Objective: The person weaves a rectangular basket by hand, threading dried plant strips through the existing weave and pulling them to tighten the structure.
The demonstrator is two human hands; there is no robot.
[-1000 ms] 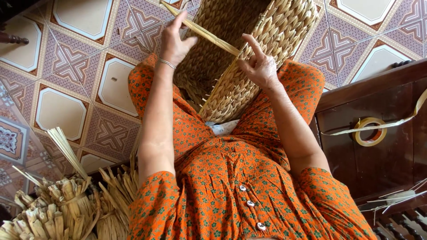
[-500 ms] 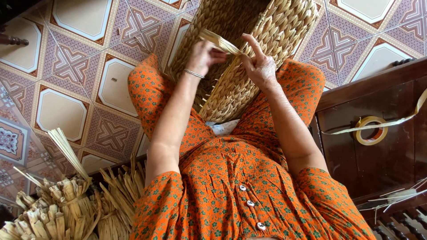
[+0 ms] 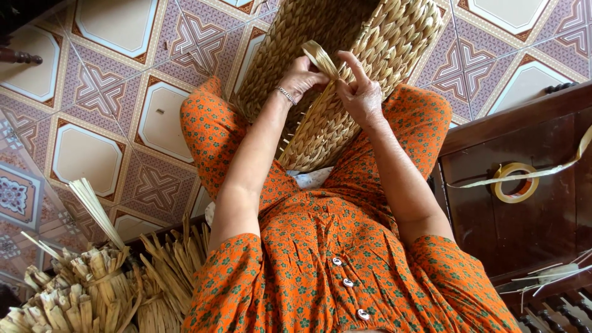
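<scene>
While both forearms reach forward over my lap, my left hand [image 3: 300, 76] and right hand [image 3: 361, 94] meet at the rim of the woven basket [image 3: 345, 117] between my knees, fingers pinched closed on a folded straw strand [image 3: 322, 57].

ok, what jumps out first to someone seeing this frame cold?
Centre top: both hands, left hand and right hand, pinch a looped straw strand against a half-woven basket resting on a lap in an orange floral dress. Bottom left lie dried reed bundles; a tape roll sits on the dark wooden bench at right.
</scene>
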